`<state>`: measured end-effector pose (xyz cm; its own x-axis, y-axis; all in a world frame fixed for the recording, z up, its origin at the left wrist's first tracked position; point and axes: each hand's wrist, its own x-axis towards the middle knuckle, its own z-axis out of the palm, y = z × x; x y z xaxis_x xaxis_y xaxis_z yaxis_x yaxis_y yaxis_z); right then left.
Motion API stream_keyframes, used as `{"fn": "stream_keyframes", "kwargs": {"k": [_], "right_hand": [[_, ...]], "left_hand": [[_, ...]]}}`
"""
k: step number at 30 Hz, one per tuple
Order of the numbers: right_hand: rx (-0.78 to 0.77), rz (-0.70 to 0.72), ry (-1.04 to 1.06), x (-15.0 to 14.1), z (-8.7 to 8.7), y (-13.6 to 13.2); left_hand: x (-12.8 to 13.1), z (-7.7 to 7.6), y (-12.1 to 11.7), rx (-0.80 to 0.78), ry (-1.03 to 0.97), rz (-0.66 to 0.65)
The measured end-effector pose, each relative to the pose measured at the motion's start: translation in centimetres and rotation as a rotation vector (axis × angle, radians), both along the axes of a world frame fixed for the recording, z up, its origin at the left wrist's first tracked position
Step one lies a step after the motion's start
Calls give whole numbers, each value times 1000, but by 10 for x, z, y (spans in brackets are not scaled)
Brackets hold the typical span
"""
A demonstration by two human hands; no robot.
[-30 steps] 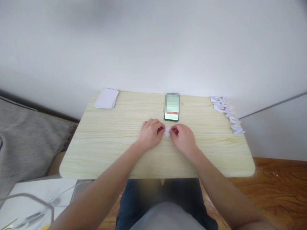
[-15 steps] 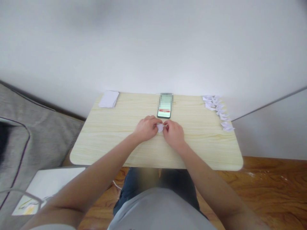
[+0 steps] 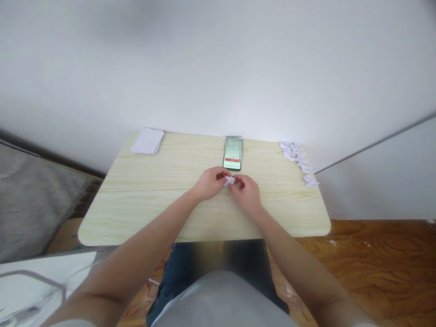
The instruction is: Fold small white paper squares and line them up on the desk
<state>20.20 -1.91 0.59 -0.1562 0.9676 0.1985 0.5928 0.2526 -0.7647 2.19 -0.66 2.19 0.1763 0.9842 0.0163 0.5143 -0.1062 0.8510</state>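
A small folded piece of white paper (image 3: 229, 180) is pinched between my two hands, just in front of the phone. My left hand (image 3: 212, 182) is closed on its left side, thumb and fingertips together. My right hand (image 3: 246, 191) grips the right side in the same way. Fingertips cover part of the paper, so its full shape is hidden. The phone (image 3: 233, 153) lies face up with a lit screen, part of it pixelated.
A stack of white paper sheets (image 3: 147, 141) lies at the table's back left. Along the right edge runs a row of several folded paper pieces (image 3: 299, 160). The pale wooden table (image 3: 136, 200) stands against a white wall (image 3: 218, 68). At lower left is a white surface (image 3: 20, 290) with a cable.
The folded paper has turned between my fingers and now looks wider and flatter. My right fingertips have shifted slightly left. The whole view has swung a little, moving the table edges.
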Motion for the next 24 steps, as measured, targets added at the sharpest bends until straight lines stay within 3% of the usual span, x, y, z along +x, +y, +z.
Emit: {"fn": "stream_keyframes", "kwargs": {"k": [5,11,17,20,24], "right_hand": [[-139,-45,173,-11,10,-9],[20,-36,65,-8,9,-23],[211,47,-357,3,1,-34],[224,99,-376,5,-2,-39],[190,159,-340,9,-3,-42]], "left_hand": [[4,-10,-13,39,-204,43],[7,-12,-33,116,-229,112],[-4,-6,-58,345,189,27],[-9,-8,-67,362,356,-18],[-12,-9,-68,363,415,-22]]}}
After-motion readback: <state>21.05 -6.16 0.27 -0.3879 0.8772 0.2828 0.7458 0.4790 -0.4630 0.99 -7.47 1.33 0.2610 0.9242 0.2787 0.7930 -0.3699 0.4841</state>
